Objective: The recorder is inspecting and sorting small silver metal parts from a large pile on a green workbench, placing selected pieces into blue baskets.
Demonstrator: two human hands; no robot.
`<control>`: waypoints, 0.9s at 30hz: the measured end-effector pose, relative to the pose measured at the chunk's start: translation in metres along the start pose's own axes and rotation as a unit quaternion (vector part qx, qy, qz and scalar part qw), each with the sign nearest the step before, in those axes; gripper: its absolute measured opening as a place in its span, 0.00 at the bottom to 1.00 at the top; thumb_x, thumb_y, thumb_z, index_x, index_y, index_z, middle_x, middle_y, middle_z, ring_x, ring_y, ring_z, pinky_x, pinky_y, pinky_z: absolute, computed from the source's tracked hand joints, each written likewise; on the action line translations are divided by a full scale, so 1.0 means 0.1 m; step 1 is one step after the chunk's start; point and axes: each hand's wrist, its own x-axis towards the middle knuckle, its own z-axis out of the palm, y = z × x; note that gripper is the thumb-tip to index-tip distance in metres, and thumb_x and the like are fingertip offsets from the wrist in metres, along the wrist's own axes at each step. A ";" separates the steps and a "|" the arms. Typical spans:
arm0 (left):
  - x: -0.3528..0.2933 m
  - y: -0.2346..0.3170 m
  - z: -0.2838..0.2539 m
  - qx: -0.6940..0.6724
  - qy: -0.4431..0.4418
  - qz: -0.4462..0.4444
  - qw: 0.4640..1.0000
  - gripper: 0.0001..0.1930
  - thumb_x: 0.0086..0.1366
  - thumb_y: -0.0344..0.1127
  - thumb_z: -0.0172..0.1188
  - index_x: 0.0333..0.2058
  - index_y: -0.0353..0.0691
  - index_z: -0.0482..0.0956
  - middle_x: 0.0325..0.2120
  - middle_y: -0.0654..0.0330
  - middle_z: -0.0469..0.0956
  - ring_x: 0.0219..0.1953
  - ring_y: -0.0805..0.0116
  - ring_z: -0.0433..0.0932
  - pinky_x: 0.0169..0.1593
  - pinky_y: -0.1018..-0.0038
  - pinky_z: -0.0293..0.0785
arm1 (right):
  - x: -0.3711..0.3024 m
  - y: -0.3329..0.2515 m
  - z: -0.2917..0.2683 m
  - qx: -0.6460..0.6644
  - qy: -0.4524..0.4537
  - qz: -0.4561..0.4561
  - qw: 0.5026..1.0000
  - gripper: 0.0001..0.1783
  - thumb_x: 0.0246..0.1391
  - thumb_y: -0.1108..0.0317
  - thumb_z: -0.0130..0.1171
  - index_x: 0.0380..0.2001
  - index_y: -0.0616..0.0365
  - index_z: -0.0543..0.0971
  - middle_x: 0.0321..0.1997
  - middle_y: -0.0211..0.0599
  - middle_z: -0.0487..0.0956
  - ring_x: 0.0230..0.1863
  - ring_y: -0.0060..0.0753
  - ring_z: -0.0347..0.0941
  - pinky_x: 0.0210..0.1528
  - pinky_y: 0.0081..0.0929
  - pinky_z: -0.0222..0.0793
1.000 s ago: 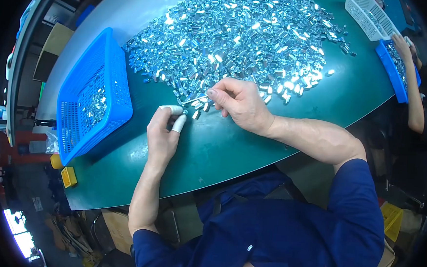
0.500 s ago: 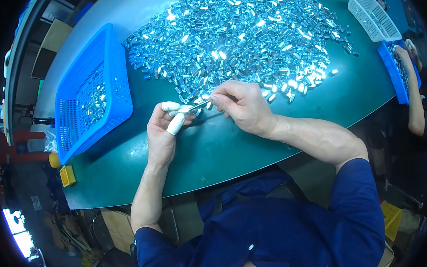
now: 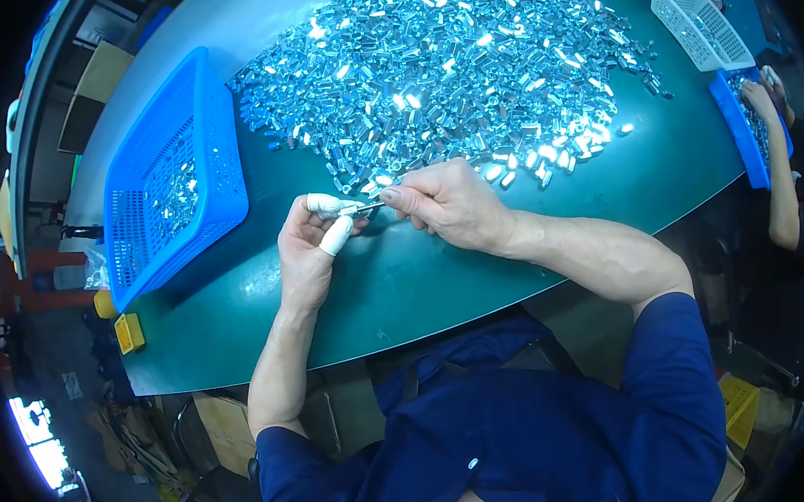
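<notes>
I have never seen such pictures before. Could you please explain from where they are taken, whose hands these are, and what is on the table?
There is no machine here: a person works with their own two hands. Every picture comes from a wide fisheye camera on that person's head, looking down, so straight edges look bent.

On the green table lies a large pile of small shiny metal pieces, with a blue basket at left. At the far right, another person's hand is at a second basket.

The right hand holds a thin rod. The left hand, with white finger covers, is at its tip; whether it pinches a piece is too small to tell.
</notes>
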 end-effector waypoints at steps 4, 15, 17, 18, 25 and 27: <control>-0.01 0.03 0.00 -0.010 -0.003 0.000 1.000 0.11 0.68 0.23 0.63 0.46 0.35 0.73 0.44 0.54 0.82 0.45 0.65 0.84 0.51 0.70 0.81 | -0.01 0.01 0.03 0.028 -0.015 0.027 0.999 0.21 0.70 0.56 0.59 0.27 0.61 0.83 0.19 0.34 0.80 0.20 0.22 0.77 0.23 0.25 0.70; -0.01 -0.01 0.07 -0.002 -0.047 -0.023 0.999 0.14 0.65 0.21 0.65 0.48 0.33 0.74 0.44 0.56 0.81 0.46 0.66 0.83 0.53 0.69 0.81 | 0.00 -0.02 0.02 -0.014 -0.015 -0.038 0.999 0.13 0.66 0.62 0.63 0.32 0.60 0.85 0.22 0.35 0.82 0.23 0.25 0.78 0.26 0.28 0.72; -0.01 0.01 0.07 0.022 -0.051 -0.035 0.998 0.14 0.65 0.22 0.66 0.48 0.33 0.75 0.44 0.57 0.81 0.46 0.67 0.83 0.53 0.70 0.80 | -0.02 -0.02 0.00 -0.032 -0.007 -0.035 0.999 0.12 0.65 0.62 0.63 0.32 0.60 0.85 0.24 0.36 0.83 0.25 0.27 0.80 0.29 0.29 0.73; 0.02 -0.01 0.11 0.042 -0.056 -0.049 0.996 0.15 0.65 0.23 0.67 0.48 0.33 0.76 0.43 0.58 0.81 0.45 0.68 0.83 0.52 0.71 0.79 | -0.02 0.07 0.01 -0.028 -0.004 -0.039 0.999 0.15 0.63 0.57 0.63 0.31 0.58 0.86 0.26 0.41 0.83 0.28 0.38 0.80 0.32 0.35 0.73; -0.03 -0.10 -0.07 0.096 -0.019 -0.002 0.995 0.11 0.67 0.27 0.65 0.46 0.33 0.75 0.42 0.60 0.79 0.44 0.71 0.80 0.51 0.73 0.79 | 0.03 0.17 0.16 0.004 0.026 -0.102 0.994 0.12 0.54 0.60 0.66 0.32 0.58 0.82 0.31 0.42 0.82 0.36 0.48 0.81 0.39 0.42 0.74; -0.04 -0.13 -0.03 0.120 -0.029 0.026 0.992 0.08 0.70 0.29 0.62 0.45 0.35 0.75 0.39 0.61 0.79 0.39 0.74 0.79 0.46 0.77 0.75 | 0.03 0.19 0.17 -0.026 0.032 -0.136 0.990 0.13 0.55 0.58 0.66 0.30 0.58 0.82 0.30 0.42 0.82 0.36 0.51 0.81 0.38 0.44 0.74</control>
